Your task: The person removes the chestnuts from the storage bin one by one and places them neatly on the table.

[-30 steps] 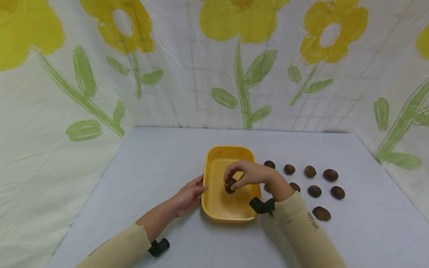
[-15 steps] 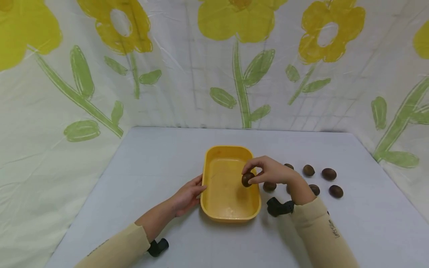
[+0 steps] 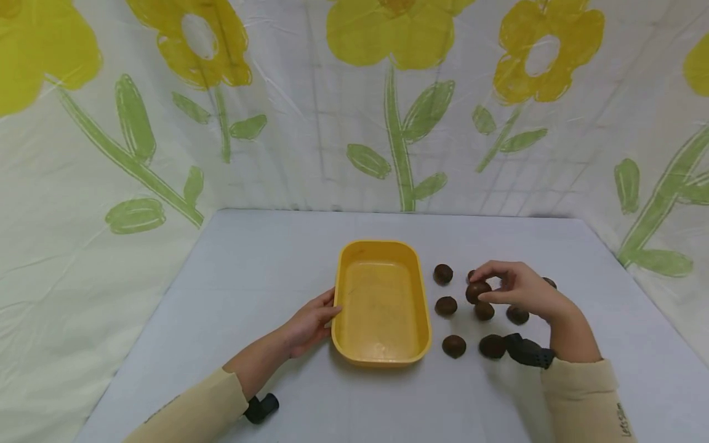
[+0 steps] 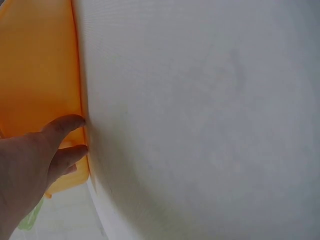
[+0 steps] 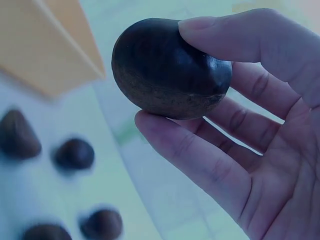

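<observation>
Over the rows to the right of the tray, my right hand (image 3: 523,292) pinches a chestnut (image 3: 477,291) between thumb and fingertips. In the right wrist view the chestnut (image 5: 167,70) shows a glossy dark brown top and a duller base, raised above the table. My left hand (image 3: 307,325) grips the left rim of a yellow plastic tray (image 3: 382,307), thumb at the rim and fingers along the outer side. Nothing lies inside the tray. In the left wrist view, fingers (image 4: 65,125) lie against the tray's wall (image 4: 40,75).
Several chestnuts stand in loose rows right of the tray, such as a front chestnut (image 3: 454,346) and a back chestnut (image 3: 443,274). My right hand and wrist partly hide others. A white table (image 3: 266,258) bears everything, with a flower-painted curtain (image 3: 288,154) behind.
My right hand has moved right with the chestnut, from above the tray to above the chestnut rows. The left hand and tray have stayed in place.
</observation>
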Tool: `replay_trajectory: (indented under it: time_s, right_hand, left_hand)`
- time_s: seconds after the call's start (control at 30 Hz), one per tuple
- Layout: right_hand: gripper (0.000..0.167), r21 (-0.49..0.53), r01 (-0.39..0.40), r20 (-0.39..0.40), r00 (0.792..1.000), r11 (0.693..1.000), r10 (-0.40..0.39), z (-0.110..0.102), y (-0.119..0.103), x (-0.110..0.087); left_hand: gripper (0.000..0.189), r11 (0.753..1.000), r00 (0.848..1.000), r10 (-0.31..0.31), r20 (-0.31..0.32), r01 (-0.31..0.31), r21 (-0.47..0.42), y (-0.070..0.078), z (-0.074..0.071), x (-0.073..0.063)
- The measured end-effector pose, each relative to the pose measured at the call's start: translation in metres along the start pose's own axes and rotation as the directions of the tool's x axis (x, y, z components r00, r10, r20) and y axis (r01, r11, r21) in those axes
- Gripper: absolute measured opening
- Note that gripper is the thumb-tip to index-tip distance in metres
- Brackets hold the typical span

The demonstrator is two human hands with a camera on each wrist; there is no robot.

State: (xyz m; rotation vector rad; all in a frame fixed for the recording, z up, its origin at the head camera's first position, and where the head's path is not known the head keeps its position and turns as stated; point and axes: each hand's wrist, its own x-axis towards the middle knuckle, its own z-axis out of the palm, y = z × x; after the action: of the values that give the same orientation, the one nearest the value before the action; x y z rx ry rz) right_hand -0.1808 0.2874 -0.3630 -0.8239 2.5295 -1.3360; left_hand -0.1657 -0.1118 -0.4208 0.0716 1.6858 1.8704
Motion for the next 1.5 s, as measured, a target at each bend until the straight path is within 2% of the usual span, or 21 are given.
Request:
replay_trajectory:
  time_s: [0.13, 0.27, 0.47, 0.57, 0.67, 0.73, 0.8, 0.93, 1.23, 1.5]
  right_hand:
    - [0.025, -0.049, -0.044, -0.105, 0.994, 0.998, 0.039, -0.008, 0.01, -0.029]
    - [0.025, -0.094, -0.09, -0.203, 0.977, 0.991, 0.07, -0.013, 0.022, -0.055]
    - [0.025, -0.008, -0.124, -0.253, 0.96, 0.992, 0.118, -0.019, 0.039, -0.084]
    - [0.024, -0.007, -0.182, -0.285, 0.943, 0.983, 0.173, -0.019, 0.048, -0.097]
    - [0.022, -0.04, -0.279, -0.318, 0.914, 0.96, 0.252, -0.018, 0.053, -0.107]
    - [0.024, -0.053, -0.33, -0.319, 0.9, 0.942, 0.297, -0.018, 0.056, -0.112]
    - [0.026, -0.059, -0.352, -0.31, 0.896, 0.934, 0.318, -0.019, 0.06, -0.116]
    - [0.025, -0.031, -0.367, -0.28, 0.896, 0.93, 0.345, -0.021, 0.07, -0.123]
    - [0.022, 0.008, -0.437, -0.214, 0.878, 0.9, 0.428, -0.022, 0.082, -0.136]
    - [0.021, 0.021, -0.469, -0.205, 0.862, 0.883, 0.463, -0.026, 0.088, -0.146]
  left_hand:
    - [0.056, 1.0, 1.0, 0.0, 0.002, 0.0, 0.002, 0.0, 0.0, 0.0]
    - [0.057, 1.0, 1.0, -0.006, 0.0, 0.006, 0.0, 0.0, 0.0, -0.001]
    - [0.057, 1.0, 1.0, -0.003, 0.008, 0.003, 0.004, 0.001, 0.001, -0.001]
    - [0.057, 1.0, 1.0, -0.005, 0.007, 0.005, 0.006, 0.001, 0.001, -0.001]
    - [0.057, 1.0, 1.0, -0.009, 0.01, 0.009, 0.002, 0.001, 0.002, -0.001]
    - [0.057, 1.0, 1.0, -0.007, 0.015, 0.007, -0.004, 0.0, 0.002, -0.002]
    - [0.057, 1.0, 1.0, -0.002, 0.02, 0.002, -0.01, 0.0, 0.002, -0.002]
    - [0.058, 1.0, 1.0, 0.003, 0.019, -0.003, -0.012, -0.001, 0.001, -0.001]
    - [0.057, 1.0, 1.0, 0.005, 0.017, -0.004, -0.013, -0.001, 0.0, -0.001]
    - [0.057, 1.0, 1.0, 0.01, 0.024, -0.009, -0.007, -0.001, -0.001, -0.001]
